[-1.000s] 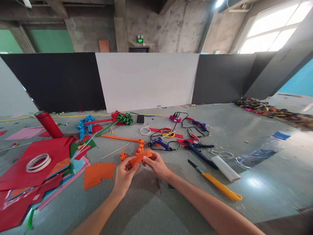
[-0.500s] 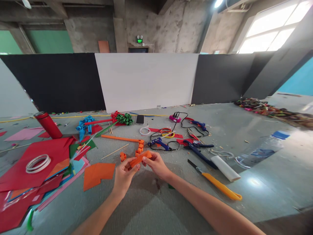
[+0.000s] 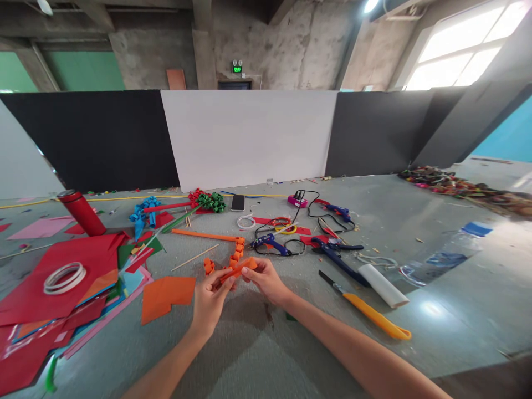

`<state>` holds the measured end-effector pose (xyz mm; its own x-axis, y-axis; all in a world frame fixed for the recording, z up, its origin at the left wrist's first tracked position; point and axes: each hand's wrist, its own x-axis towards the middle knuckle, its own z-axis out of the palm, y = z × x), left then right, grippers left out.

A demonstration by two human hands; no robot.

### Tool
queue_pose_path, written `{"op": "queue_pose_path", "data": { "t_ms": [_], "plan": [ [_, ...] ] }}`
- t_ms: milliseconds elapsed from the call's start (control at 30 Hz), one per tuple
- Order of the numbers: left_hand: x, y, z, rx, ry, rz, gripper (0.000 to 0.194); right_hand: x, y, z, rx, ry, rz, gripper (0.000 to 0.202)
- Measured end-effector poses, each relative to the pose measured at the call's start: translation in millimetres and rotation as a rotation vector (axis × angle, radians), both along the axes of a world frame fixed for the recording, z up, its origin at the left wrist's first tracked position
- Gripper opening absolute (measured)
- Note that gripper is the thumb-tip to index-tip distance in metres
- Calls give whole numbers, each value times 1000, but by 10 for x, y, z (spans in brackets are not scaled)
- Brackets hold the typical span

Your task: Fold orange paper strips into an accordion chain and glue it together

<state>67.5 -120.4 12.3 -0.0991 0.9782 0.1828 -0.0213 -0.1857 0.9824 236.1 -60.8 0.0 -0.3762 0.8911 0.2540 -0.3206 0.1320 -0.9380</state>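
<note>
Orange paper [image 3: 238, 269], folded narrow, is pinched between the fingers and thumbs of my left hand [image 3: 210, 293] and my right hand [image 3: 268, 280], low over the grey floor [image 3: 249, 354]. Left of my grip lies a flat orange sheet [image 3: 167, 298]; right of it, a yellow-handled knife [image 3: 372, 313]. Just beyond my fingers sits a curled orange chain [image 3: 237, 252], with a blue glue gun [image 3: 272, 243] to its right. Farther out, past my grip, rests a phone [image 3: 238, 203].

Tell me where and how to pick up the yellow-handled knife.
I'd grip the middle of the yellow handle with the right hand, coming from above: it lies on the floor, handle slanting toward the near right, dark blade pointing away left.
</note>
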Motion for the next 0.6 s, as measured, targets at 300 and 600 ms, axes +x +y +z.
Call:
{"op": "queue_pose_path", "data": {
  "t_ms": [300, 600],
  "plan": [
    [-8, -32, 20, 2, 82, 35, 39, -3, -2, 7, -24, -3, -8, 27],
    [3, -40, 65, 12, 100, 39, 38, -12, -9, 32, -47, 30, 24, 26]
  ]
}}
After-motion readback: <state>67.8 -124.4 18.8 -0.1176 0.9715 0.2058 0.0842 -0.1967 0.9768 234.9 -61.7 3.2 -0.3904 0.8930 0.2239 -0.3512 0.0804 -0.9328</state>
